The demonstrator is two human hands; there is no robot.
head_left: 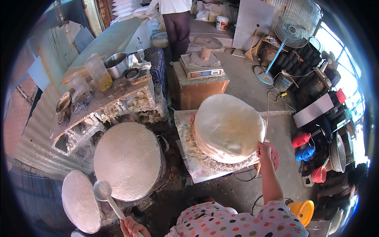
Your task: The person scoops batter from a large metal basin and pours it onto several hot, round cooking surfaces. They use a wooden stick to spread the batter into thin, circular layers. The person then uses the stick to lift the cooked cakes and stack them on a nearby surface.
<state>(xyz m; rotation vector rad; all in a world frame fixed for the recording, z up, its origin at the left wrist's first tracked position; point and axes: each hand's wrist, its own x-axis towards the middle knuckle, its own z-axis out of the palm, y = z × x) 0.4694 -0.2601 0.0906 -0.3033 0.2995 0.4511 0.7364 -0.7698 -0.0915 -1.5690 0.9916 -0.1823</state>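
Observation:
My left hand (134, 228), low in the picture, is closed round the handle of a ladle (102, 190). The ladle's pale round bowl hangs between a wide round pan (162, 156) and a smaller vessel filled with whitish batter (80, 201). A pale, flat layer (128, 160) covers the pan's top; I cannot tell if it is batter or a cooked sheet. My right hand (264, 150) grips a long thin stick (267, 118) at the right edge of a thick stack of round white flatbreads (229, 126). The stack sits on a low support spread with a printed sheet (187, 158).
A rough ledge (114, 104) beyond the pan bears a metal pot (116, 65) and plastic jugs. A scale (201, 67) stands on a brown box (203, 89). Another person (176, 29) stands behind. At right are a fan (291, 29), kettles (305, 153) and a yellow bucket (302, 212).

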